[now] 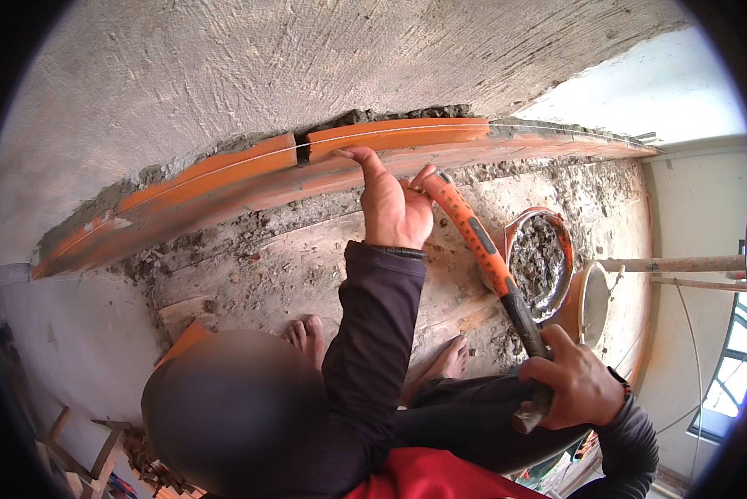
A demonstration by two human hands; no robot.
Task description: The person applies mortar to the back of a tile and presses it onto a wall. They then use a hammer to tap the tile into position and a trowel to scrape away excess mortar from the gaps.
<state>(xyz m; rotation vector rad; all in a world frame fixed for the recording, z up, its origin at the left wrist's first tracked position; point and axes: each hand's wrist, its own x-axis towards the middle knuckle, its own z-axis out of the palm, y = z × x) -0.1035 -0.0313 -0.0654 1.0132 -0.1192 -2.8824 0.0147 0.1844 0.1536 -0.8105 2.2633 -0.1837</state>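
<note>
Bricklaying seen from above. The left hand [390, 204] rests its fingers on the far orange brick [398, 135], which lies in grey mortar [390, 116] against the plastered wall [249, 66]. The right hand [575, 384] grips the dark end of an orange-handled hammer [483, 249], its head near the left hand. A mortar-filled pan [541, 259] sits right, on wooden planks [307, 266]. Bare feet [307, 337] rest near.

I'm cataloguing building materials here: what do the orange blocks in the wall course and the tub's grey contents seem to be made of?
The orange blocks look like fired clay brick: matte, even terracotta faces with crisp edges. The grey contents of the orange tub look like wet cement mortar: lumpy, damp, gritty, matching the joints.
</note>
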